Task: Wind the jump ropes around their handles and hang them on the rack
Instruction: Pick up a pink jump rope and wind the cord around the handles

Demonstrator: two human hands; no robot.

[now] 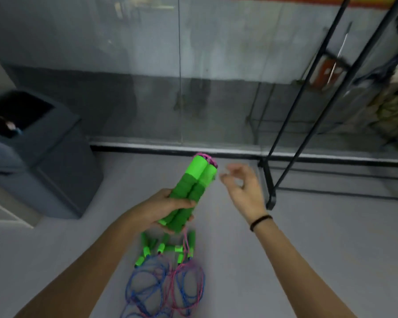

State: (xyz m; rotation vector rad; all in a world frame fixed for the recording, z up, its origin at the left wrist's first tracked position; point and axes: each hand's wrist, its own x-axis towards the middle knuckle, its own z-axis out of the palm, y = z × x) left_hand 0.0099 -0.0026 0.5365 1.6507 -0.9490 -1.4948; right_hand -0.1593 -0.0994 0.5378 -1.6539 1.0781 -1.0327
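Left grip [170, 207] clenched round the paired green handles [198, 180], matte foam-looking cylinders tilted up over the floor [308, 249], with pink cord [208, 158] bunched at their top end. Right grip [239, 182] is just beside that end, blurred, loosely curled, holding nothing I can see. I'd pinch the thin cord, keep it taut, lay tight side-by-side turns, then go to the black metal rack [308, 106].

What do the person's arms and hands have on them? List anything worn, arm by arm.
The left hand has no glove, and no sleeve or wristwear shows on that arm. The right hand is also ungloved and sleeveless, but a thin black band circles its wrist. The picture is too blurred to show rings.
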